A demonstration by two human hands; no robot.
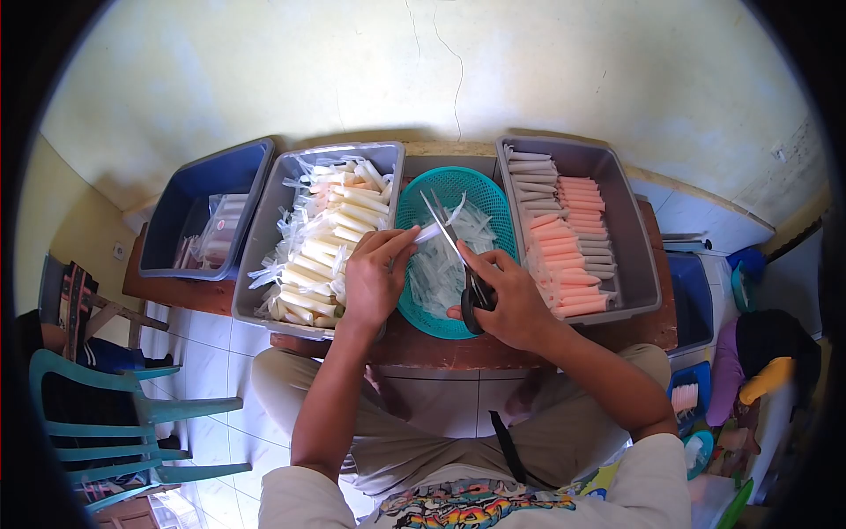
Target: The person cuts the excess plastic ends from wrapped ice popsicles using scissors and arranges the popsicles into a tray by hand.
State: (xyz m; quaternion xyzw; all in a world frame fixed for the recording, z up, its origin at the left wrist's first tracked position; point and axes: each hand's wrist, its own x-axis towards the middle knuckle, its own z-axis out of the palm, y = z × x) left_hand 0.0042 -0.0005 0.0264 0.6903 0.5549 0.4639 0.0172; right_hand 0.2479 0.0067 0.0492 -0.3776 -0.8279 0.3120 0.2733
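Note:
Over the green basket [406,308], my left hand [377,269] pinches a pale, plastic-wrapped ice pop [429,233]. My right hand [509,298] has its fingers in the black handles of a pair of scissors [451,236]. The scissor blades are parted and cross the loose plastic end of the ice pop. Cut clear plastic scraps [439,275] lie in the basket below. To the left, a grey tub [398,167] holds cream-coloured ice pops [310,273] with long plastic ends. In the grey tub [636,264] on the right, pink ice pops [557,251] and greyish ones lie in rows.
A dark blue tub [163,216] with a few packed bundles stands at the far left of the brown wooden table [423,354]. Behind it all is a cracked wall [388,70]. A green plastic chair [106,432] and a seated person's legs are at left. Blue containers [692,295] sit at right.

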